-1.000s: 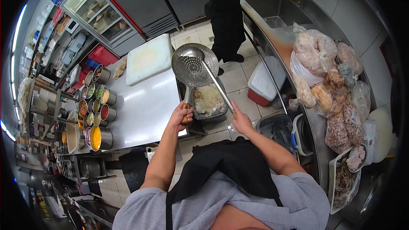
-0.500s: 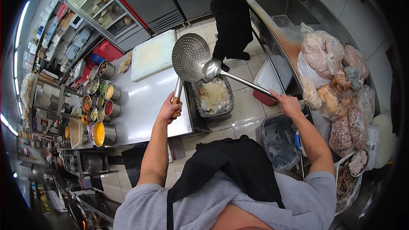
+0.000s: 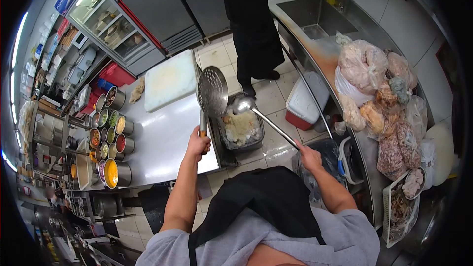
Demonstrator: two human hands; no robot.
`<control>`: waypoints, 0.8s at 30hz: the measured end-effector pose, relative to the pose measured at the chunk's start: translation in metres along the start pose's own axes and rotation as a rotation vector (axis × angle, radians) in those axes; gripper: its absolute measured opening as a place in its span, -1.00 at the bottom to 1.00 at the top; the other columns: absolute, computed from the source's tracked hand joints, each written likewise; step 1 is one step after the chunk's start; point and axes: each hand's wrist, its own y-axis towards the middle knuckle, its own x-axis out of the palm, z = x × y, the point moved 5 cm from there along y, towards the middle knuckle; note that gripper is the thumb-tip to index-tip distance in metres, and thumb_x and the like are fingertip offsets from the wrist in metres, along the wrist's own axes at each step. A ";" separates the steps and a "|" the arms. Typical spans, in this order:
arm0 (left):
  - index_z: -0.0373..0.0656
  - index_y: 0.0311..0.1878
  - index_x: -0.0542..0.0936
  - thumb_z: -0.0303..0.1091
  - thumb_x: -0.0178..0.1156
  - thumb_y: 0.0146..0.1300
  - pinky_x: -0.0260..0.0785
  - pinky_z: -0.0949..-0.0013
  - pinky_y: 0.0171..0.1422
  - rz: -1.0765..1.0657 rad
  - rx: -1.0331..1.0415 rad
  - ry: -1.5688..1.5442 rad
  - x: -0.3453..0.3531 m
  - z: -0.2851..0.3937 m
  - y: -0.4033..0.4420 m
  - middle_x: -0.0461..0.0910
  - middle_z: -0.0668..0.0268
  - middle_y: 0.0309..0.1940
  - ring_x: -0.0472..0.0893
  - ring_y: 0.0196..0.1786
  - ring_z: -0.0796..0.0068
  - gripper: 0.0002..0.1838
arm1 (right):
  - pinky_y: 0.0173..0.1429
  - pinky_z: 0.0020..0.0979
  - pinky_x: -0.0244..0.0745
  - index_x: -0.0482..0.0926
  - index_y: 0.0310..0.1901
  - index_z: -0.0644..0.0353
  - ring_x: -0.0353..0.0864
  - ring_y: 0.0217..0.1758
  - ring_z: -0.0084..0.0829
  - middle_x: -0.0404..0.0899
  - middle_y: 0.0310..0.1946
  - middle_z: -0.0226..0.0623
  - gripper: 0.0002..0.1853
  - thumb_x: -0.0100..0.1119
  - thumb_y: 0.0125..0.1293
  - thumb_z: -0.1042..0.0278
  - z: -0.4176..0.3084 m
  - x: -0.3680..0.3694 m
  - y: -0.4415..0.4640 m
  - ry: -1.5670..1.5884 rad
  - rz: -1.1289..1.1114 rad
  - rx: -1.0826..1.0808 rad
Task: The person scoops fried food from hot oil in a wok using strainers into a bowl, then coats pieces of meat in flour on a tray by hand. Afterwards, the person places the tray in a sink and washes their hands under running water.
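L hand (image 3: 198,146) mid-frame: closed fist round skimmer (image 3: 213,86) handle, handle approx. vertical, perforated bowl up top and tilted. L forearm runs nearly straight up from lower centre. R hand (image 3: 309,157), right of centre: fingers wrapped round far end of ladle (image 3: 244,104) handle; elbow bent, forearm slanting up-left. Ladle runs diag. up-left, bowl over upper part of dark container (image 3: 248,145) w/ pale food (image 3: 240,127), centre of frame. Ladle bowl right by skimmer's lower-right rim; can't tell if touching.

Edges/room: steel table (image 3: 160,140) ends just left of container; L fist is at/over that edge. Bare steel left of L fist, up to the metal pots (image 3: 124,144) at mid-left; cutting board (image 3: 170,80) takes the table's upper end. R side: tiled floor (image 3: 276,140) between container and R hand, cooler (image 3: 306,99) above R hand, lined bin (image 3: 301,172) partly under R forearm. Counter (image 3: 368,160) w/ bags (image 3: 363,64) bounds far right. Other person's (image 3: 251,29) legs close above container, upper centre.
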 end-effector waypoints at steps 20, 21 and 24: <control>-0.25 0.33 0.15 -0.72 0.05 0.01 0.29 0.39 -0.65 0.109 0.042 -0.070 0.039 -0.008 0.029 0.39 0.28 -0.55 0.41 -0.64 0.49 -0.28 | -0.04 -0.03 0.48 0.13 0.43 -0.49 0.61 -0.07 0.01 0.61 -0.12 -0.04 -0.25 -0.02 0.25 0.47 0.018 -0.005 0.003 -0.008 -0.098 0.045; -0.23 0.32 0.16 -0.72 0.05 0.01 0.28 0.40 -0.65 0.119 0.035 -0.083 0.037 -0.009 0.028 0.39 0.28 -0.55 0.41 -0.64 0.50 -0.28 | -0.04 -0.03 0.49 0.13 0.43 -0.48 0.62 -0.08 0.02 0.62 -0.14 -0.02 -0.23 0.00 0.23 0.49 0.028 -0.007 -0.008 -0.002 -0.114 0.055; -0.20 0.35 0.14 -0.71 0.06 0.01 0.27 0.41 -0.66 0.143 0.037 -0.025 0.042 -0.015 0.014 0.40 0.27 -0.55 0.41 -0.65 0.50 -0.25 | -0.03 -0.03 0.48 0.15 0.43 -0.44 0.60 -0.06 0.06 0.61 -0.19 0.04 -0.18 0.05 0.17 0.56 0.040 -0.002 -0.032 0.126 -0.218 0.233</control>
